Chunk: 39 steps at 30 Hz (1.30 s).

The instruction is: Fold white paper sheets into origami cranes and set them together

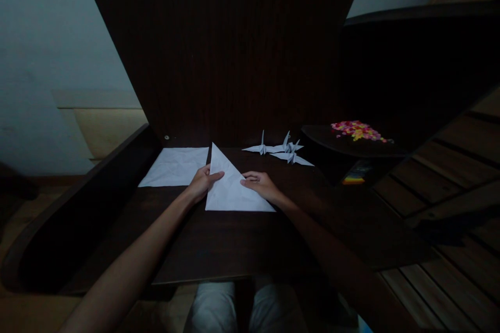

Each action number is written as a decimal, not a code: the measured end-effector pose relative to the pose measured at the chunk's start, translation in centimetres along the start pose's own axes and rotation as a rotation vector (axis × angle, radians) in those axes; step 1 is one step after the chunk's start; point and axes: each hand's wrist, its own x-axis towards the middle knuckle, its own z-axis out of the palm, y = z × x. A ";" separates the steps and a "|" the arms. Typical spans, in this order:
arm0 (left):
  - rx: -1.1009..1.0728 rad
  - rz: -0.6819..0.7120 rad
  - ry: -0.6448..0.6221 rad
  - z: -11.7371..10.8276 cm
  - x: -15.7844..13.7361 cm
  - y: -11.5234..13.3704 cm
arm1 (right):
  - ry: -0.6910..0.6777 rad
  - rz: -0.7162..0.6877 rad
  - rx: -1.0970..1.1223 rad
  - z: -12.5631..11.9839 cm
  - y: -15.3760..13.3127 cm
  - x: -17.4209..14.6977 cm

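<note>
A sheet of white paper folded into a triangle (230, 192) is held up between my hands, its tall point at the upper left and a straight edge along the bottom. My left hand (203, 181) pinches its left edge, thumb on the near face. On the slanted right edge my right hand (261, 185) grips with the thumb in front and fingers behind. Left of it lies a flat, creased white sheet (175, 166) on the dark wooden desk (211, 250). Several white origami cranes (291, 155) sit close together behind my right hand.
A raised dark shelf (320, 140) on the right carries a pile of small pink, red and yellow pieces (357, 130). A raised side panel (78, 203) bounds the desk's left. A tall dark board (226, 52) stands at the back.
</note>
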 end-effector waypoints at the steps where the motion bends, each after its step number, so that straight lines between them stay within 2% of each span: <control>1: 0.009 -0.013 -0.024 0.0 0.0 -0.1 | -0.006 0.010 -0.003 0.0 0.0 0.0; 6: -0.016 -0.024 -0.066 0.2 0.4 -1.0 | 0.021 0.023 0.003 -0.2 -0.1 0.0; 15: 0.059 -0.011 0.015 -0.1 0.3 -1.3 | 0.151 0.011 -0.020 -0.7 -0.1 0.2; 21: 0.072 0.082 0.150 -0.5 0.7 -1.2 | 0.076 0.045 0.070 -1.1 0.1 0.3; 25: 0.061 0.084 0.212 -0.8 1.0 -1.3 | 0.047 0.056 0.072 -1.8 0.2 0.5; 33: 0.026 0.079 0.219 -0.7 1.1 -1.2 | 0.001 0.091 0.138 -2.4 -0.3 0.3; 39: 0.066 0.118 0.162 -0.5 1.0 -1.2 | -0.027 0.104 0.186 -2.6 -0.5 0.2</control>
